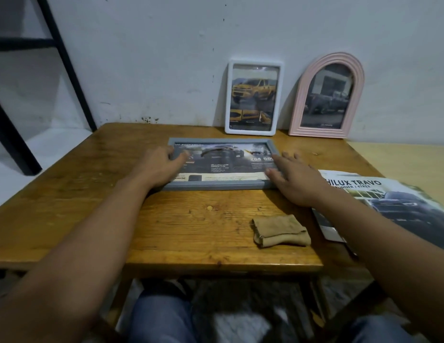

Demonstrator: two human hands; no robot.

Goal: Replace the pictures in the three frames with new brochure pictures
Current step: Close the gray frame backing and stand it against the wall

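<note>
Grey frame (222, 164) lies flat, face up, toward the desk's (92, 194) far edge, brochure print inside; white frame (253, 97) and pink arched frame (326, 96) lean on the wall behind. Our left hand (161, 167) and right hand (294, 179) rest on its short ends, fingers relaxed, not clenched. We'd judge lifting evenly by both ends best, keeping clear of the brochure (389, 204) at the right edge.

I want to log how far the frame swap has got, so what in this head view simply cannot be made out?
- Grey frame: its ends lie under the left hand and right hand; back clips face down.
- Its picture's small print: blurred.
- Brochure: cut off by the right edge, partly under the right forearm.
- Pink arched frame: picture dim, unclear.
- White frame: glare blurs its top.
</note>
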